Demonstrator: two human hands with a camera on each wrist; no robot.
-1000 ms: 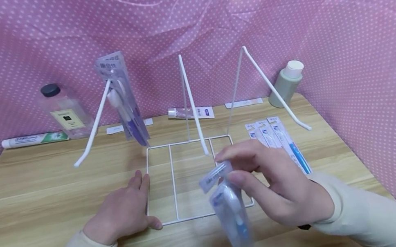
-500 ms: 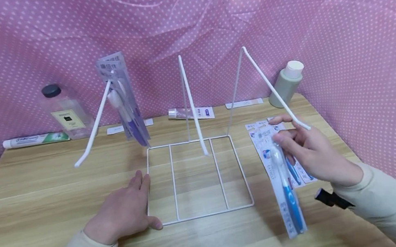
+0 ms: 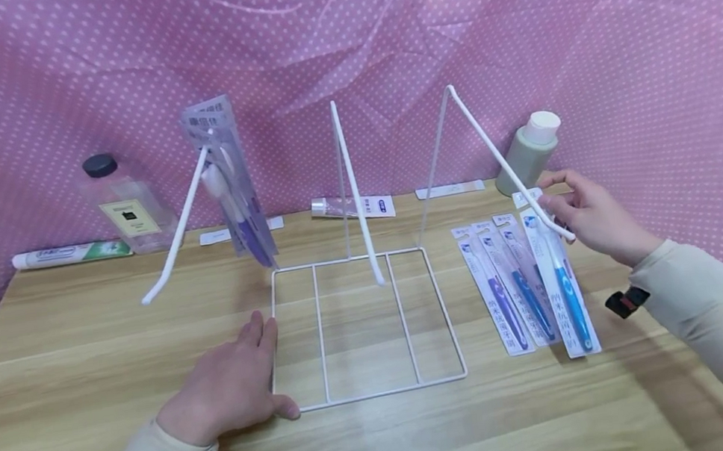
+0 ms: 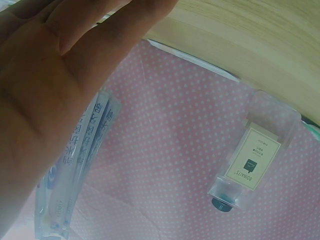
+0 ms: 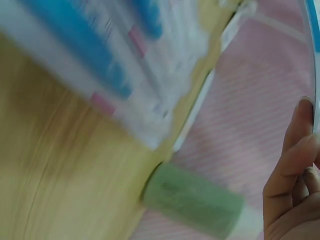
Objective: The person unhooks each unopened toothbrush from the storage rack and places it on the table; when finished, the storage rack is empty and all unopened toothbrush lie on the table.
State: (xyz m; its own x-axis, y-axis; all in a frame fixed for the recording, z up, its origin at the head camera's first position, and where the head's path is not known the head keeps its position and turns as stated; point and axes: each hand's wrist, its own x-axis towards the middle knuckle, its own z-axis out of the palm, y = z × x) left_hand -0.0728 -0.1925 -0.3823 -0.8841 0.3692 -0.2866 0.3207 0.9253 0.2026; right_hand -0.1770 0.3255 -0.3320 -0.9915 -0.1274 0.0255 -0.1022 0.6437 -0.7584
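Note:
My right hand (image 3: 594,219) pinches the top of a packaged toothbrush (image 3: 570,298) with a blue handle, at the right end of a row on the table. Beside it lie more packaged toothbrushes (image 3: 504,298), purple and blue, side by side. In the right wrist view, fingers (image 5: 300,122) grip the edge of a pack. My left hand (image 3: 228,385) rests with extended fingers along the left side of a white wire rack (image 3: 322,336), thumb at its front corner. Several purple-handled toothbrush packs (image 3: 241,195) hang on the rack's left hook; the middle and right hooks hold nothing.
A pale green bottle (image 3: 525,160) stands behind the right hand. At the back left are a clear bottle (image 3: 133,219) and a toothpaste tube (image 3: 70,254). A smaller tube (image 3: 376,206) and white strips (image 3: 450,190) lie along the pink dotted curtain (image 3: 378,28).
My right hand has carried the blue toothbrush pack from in front of the rack rightward to the row's right end. The left hand stays on the rack.

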